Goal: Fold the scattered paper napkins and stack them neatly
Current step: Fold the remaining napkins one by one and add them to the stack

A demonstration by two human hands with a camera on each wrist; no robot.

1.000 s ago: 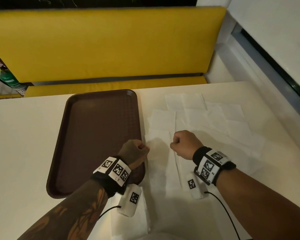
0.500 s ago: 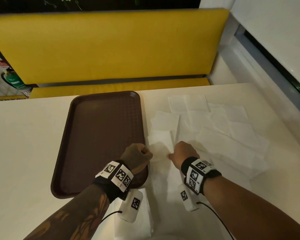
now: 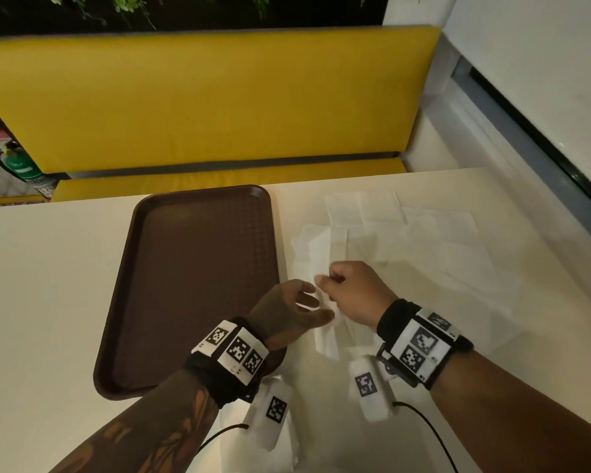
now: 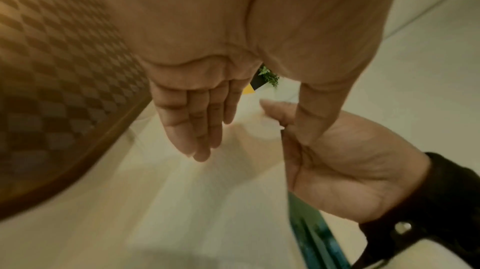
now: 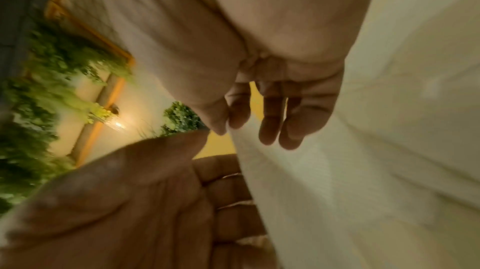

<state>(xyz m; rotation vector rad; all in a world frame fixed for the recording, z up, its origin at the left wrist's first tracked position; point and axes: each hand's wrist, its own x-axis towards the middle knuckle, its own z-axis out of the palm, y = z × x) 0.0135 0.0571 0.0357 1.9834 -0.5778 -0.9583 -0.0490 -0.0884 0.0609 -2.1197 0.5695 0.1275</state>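
White paper napkins [image 3: 423,240] lie spread, overlapping, on the right half of the cream table [image 3: 41,302]. One napkin [image 3: 328,332] is lifted between my hands, just right of the tray. My right hand [image 3: 321,279] pinches its upper edge between thumb and forefinger; the right wrist view shows that pinch of the right hand [image 5: 226,129] on the sheet [image 5: 337,170]. My left hand [image 3: 321,302] is beside it with fingers spread. The left wrist view shows the left hand [image 4: 249,140] with straight fingers [image 4: 192,125] over the napkin [image 4: 207,191], gripping nothing.
An empty brown tray [image 3: 191,285] lies left of the napkins, under my left wrist. A white pile of napkins [image 3: 290,448] sits at the near table edge. A yellow bench [image 3: 202,97] runs behind the table and a wall ledge along the right.
My hands were apart, both pinching the napkin. The right hand has since carried its edge left to meet the left hand, which has opened its fingers. The view has tilted up.
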